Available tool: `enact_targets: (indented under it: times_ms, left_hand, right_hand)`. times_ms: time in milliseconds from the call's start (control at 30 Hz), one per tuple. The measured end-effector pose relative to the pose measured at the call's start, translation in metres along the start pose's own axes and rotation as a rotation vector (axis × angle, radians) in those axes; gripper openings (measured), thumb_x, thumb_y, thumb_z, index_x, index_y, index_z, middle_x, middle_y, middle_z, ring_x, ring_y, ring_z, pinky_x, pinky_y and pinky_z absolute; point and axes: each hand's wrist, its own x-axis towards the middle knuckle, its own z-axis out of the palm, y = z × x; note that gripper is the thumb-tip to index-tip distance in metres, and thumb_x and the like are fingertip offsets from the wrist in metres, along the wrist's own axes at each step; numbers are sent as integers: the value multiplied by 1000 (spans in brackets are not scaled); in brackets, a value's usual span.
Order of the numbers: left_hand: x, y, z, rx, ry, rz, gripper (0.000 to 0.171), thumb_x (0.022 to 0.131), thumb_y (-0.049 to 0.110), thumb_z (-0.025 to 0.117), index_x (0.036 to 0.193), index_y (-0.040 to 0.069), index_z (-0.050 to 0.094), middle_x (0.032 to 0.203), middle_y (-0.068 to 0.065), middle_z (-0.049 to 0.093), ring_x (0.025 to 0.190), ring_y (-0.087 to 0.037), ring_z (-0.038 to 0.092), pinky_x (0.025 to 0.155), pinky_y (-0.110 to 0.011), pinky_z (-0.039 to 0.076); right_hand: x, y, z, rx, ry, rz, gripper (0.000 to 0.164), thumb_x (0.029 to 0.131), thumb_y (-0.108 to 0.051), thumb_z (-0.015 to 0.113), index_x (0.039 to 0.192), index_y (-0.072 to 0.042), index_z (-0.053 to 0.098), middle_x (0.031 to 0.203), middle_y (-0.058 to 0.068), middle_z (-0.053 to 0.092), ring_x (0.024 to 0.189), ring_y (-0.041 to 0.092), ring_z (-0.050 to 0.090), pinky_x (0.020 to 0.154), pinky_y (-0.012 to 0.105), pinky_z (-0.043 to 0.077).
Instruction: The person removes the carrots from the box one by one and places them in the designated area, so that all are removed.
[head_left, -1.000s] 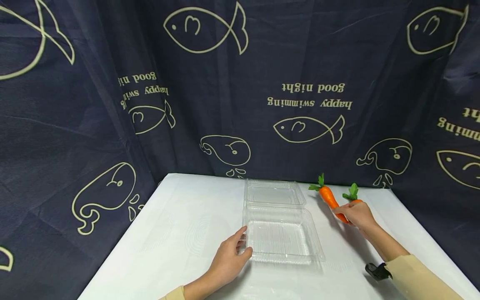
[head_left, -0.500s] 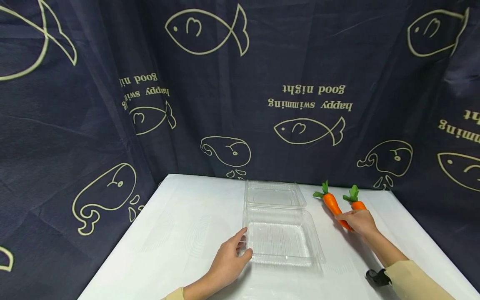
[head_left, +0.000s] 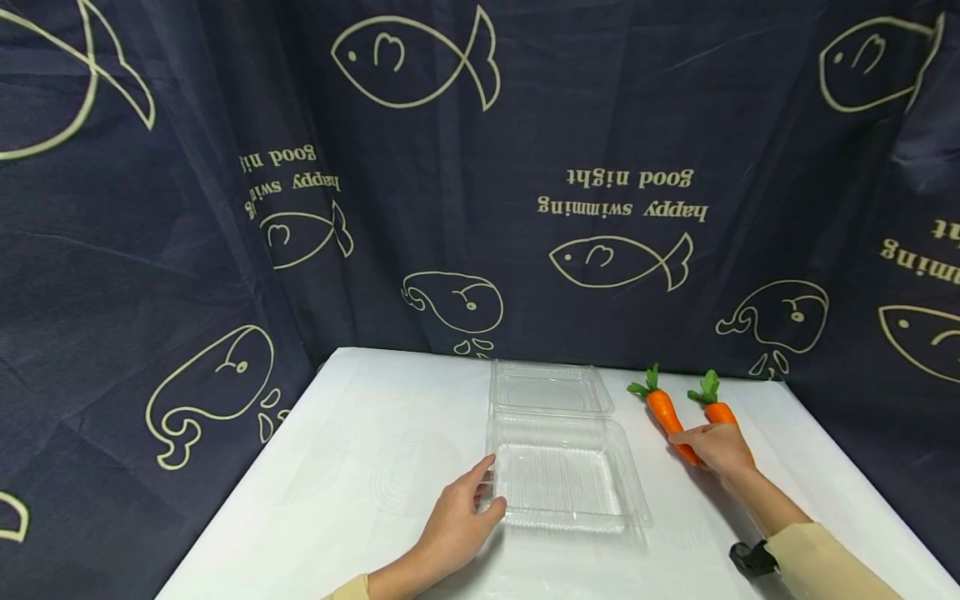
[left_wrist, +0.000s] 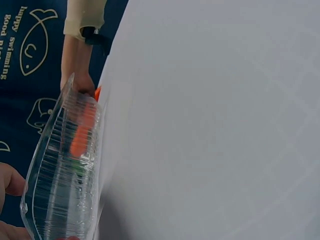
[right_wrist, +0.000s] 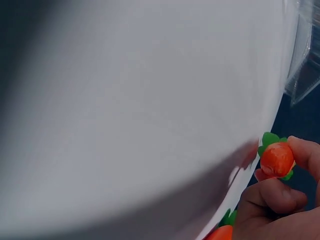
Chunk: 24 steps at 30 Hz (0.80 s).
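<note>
In the head view, my right hand (head_left: 716, 448) pinches the lower end of an orange carrot (head_left: 663, 410) with green leaves between thumb and fingers. The right wrist view shows that carrot (right_wrist: 277, 160) tip-on in the grip. A second carrot (head_left: 721, 413) lies just right of it, partly hidden behind the hand. My left hand (head_left: 457, 518) rests at the near left corner of a clear plastic clamshell container (head_left: 633, 479), its fingers loosely bent along the rim. Through the container's ribbed wall (left_wrist: 60, 175) in the left wrist view, orange shows blurred.
The container lies unfolded, its lid (head_left: 551, 390) flat toward the back of the white table (head_left: 360, 467). A dark blue curtain (head_left: 450, 192) with fish drawings hangs behind and at the sides. A black strap-like device (head_left: 752, 558) sits at the right cuff.
The right hand and its carrot have come down and slightly toward me, by a small amount, uncovering more of the second carrot. The left hand and the container have stayed in place.
</note>
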Motion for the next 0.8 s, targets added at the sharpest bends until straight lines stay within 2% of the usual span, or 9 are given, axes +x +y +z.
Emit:
enact_targets:
  times_ms: [200,400,567,800]
  left_hand:
    - [0,-1,0,0,4,-3,63,95,23,64,150,-1,42,134,-20,61,116,-30,66,98,-42,56]
    - [0,-1,-1,13,4,1,64,95,23,65,150,-1,42,133,-20,61,115,-30,66,97,-42,57]
    - [1,-2,-1,15,5,2,63,96,24,64,150,-1,41,134,-20,61,115,-29,66,98,-41,57]
    - [2,-4,0,8,-9,-29,64,96,25,63,151,0,40,136,-19,60,117,-29,65,98,-41,56]
  right_hand:
    - [0,2,4,-28,17,-27,30,79,-27,80,84,1,73,65,-1,58,61,18,51,52,29,45]
    - [-2,0,6,-50,13,-32,33,80,-30,80,86,1,73,65,-1,55,63,18,51,52,28,45]
    - [-4,-2,8,-55,18,-16,30,80,-29,79,83,-1,71,63,0,49,62,20,49,53,28,42]
    - [-6,-2,8,-54,11,-23,34,80,-27,80,89,5,73,62,0,51,58,20,49,51,30,40]
